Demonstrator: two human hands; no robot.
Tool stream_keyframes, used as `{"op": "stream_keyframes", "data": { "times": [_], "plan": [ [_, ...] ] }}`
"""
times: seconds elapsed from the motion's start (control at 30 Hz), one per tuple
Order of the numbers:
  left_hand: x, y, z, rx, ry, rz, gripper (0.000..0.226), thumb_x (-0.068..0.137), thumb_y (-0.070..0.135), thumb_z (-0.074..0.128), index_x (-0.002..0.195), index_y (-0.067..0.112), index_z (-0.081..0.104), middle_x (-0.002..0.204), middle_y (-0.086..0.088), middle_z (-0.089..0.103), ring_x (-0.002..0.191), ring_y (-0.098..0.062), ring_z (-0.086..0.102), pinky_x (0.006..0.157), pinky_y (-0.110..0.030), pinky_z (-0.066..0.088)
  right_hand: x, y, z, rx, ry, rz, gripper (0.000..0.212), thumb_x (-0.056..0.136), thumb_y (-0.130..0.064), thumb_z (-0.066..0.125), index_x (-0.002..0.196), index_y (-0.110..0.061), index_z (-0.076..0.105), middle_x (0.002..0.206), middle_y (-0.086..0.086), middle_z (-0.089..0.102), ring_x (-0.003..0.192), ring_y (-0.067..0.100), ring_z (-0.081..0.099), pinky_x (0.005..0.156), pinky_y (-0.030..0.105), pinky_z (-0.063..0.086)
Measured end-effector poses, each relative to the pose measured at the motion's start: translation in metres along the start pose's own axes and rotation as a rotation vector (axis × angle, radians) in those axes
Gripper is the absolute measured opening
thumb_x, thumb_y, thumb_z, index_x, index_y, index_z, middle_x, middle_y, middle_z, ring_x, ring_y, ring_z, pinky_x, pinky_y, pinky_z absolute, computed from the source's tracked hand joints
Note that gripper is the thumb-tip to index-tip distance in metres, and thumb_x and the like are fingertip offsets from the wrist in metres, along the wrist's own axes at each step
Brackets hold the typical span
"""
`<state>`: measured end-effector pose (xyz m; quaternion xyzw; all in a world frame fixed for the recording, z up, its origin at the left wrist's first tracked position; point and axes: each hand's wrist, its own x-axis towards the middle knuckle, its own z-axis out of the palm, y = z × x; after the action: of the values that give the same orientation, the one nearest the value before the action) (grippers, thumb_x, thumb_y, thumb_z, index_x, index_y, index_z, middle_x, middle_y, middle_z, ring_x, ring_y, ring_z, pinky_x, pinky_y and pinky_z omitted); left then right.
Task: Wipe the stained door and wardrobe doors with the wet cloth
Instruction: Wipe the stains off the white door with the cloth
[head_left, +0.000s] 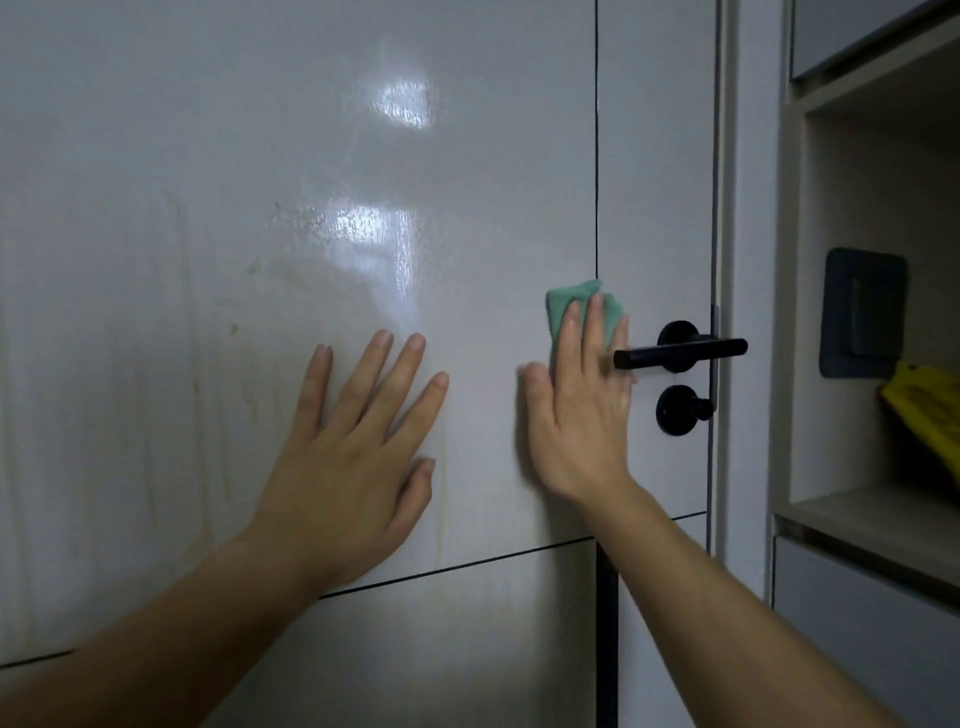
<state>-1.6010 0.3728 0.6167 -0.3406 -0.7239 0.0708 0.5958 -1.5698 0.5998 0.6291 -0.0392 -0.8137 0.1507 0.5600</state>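
Green cloth (569, 304) lies flat under the straight fingers (591, 332) of the right hand (576, 415), which press it against the door (208, 130); its top edge shows above the fingertips and no finger curls round it. Just right of those fingers, at the little-finger side, is the tip of the black lever handle (680, 354), with a round black lock knob (680, 410) below it. Left of the right thumb, the left hand (353, 467) rests flat on the door, all 5 digits spread, straight and holding nothing. Above both sets of fingertips the pale panel carries a wet sheen with 2 bright reflections. Left of the left fingers run faint brownish vertical streaks (197, 395), and another runs down beside the left thumb. A thin dark groove rises from the cloth; another crosses below the wrists. Far right of the handle, past the door frame (748, 208), an open shelf niche (857, 504) holds a yellow item (924, 415) below a dark wall-mounted fitting (862, 312)
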Motion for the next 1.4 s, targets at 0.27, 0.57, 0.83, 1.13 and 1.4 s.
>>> {"op": "stream_keyframes", "data": {
  "times": [0.27,0.57,0.83,1.13,1.4],
  "plan": [
    [-0.013,0.010,0.007,-0.012,0.009,0.023,0.064,0.097,0.037,0.043,0.156,0.011,0.041,0.168,-0.016,0.022,0.157,-0.037,0.018,0.121,-0.067,0.018,-0.116,0.013,0.038,0.041,-0.013,0.154,0.069,0.103,-0.059,0.003,0.159,-0.025,-0.019,0.167,-0.004,-0.026,0.155,0.025,-0.021,0.126,0.045,-0.009],
    [-0.014,0.013,0.009,-0.002,0.037,0.012,0.066,0.097,0.039,0.043,0.156,0.010,0.040,0.168,-0.018,0.023,0.156,-0.039,0.019,0.120,-0.068,0.017,-0.058,-0.002,0.018,-0.026,0.026,0.124,0.072,0.102,-0.057,0.004,0.160,-0.017,-0.011,0.166,0.000,-0.024,0.152,0.023,-0.029,0.124,0.040,-0.018],
    [-0.014,0.012,0.008,-0.008,0.045,0.012,0.066,0.096,0.039,0.043,0.155,0.010,0.042,0.167,-0.018,0.025,0.156,-0.039,0.021,0.120,-0.068,0.017,-0.044,0.016,0.014,-0.008,0.101,0.364,0.079,0.099,-0.061,0.004,0.161,-0.014,-0.008,0.169,0.004,-0.019,0.152,0.021,-0.028,0.125,0.047,-0.012],
    [-0.014,0.012,0.009,-0.004,0.036,0.018,0.067,0.097,0.039,0.043,0.156,0.009,0.040,0.168,-0.018,0.023,0.156,-0.039,0.019,0.121,-0.068,0.016,-0.090,0.023,0.024,-0.009,-0.027,0.010,0.068,0.104,-0.054,0.014,0.160,-0.025,-0.012,0.169,-0.004,-0.021,0.154,0.022,-0.025,0.125,0.044,-0.012],
    [-0.015,0.012,0.010,0.005,0.031,0.025,0.067,0.097,0.039,0.042,0.157,0.009,0.038,0.168,-0.018,0.023,0.156,-0.039,0.018,0.121,-0.068,0.015,-0.160,0.059,0.039,-0.024,-0.100,-0.047,0.068,0.105,-0.056,0.016,0.161,-0.030,-0.011,0.170,-0.003,-0.013,0.156,0.029,-0.016,0.122,0.058,0.003]
  ]
}}
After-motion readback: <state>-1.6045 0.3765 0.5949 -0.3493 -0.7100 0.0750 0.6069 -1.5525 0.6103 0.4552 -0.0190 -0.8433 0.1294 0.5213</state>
